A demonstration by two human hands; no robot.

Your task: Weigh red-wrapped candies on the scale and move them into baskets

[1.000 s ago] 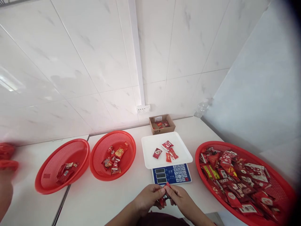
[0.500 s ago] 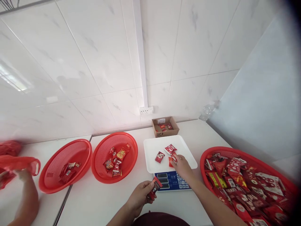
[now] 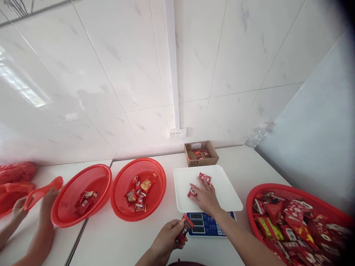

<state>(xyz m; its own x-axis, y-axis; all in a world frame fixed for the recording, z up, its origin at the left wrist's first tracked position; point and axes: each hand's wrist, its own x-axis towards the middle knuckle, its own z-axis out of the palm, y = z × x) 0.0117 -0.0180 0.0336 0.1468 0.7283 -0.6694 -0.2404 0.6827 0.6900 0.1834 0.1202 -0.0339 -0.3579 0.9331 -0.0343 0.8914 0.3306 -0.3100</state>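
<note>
My left hand (image 3: 168, 240) is closed on a small red candy packet (image 3: 185, 226) just in front of the blue scale's display (image 3: 200, 225). My right hand (image 3: 203, 196) lies fingers spread on the scale's white tray (image 3: 227, 192), covering some packets. Its fingertips touch a small red packet (image 3: 192, 192) and a red and white packet (image 3: 204, 178). A large red basket (image 3: 280, 192) heaped with red snack packets stands to the right.
Two red baskets hold a few packets each: the middle basket (image 3: 158, 199) and the left basket (image 3: 100, 177). A small cardboard box (image 3: 191, 162) sits by the wall under a socket (image 3: 177, 133). Another person's hands (image 3: 19, 208) handle red bags at far left.
My right hand left the packet held by both hands, reached onto the white tray and now rests spread over the packets there. My left hand keeps the packet. The other person's hands moved in.
</note>
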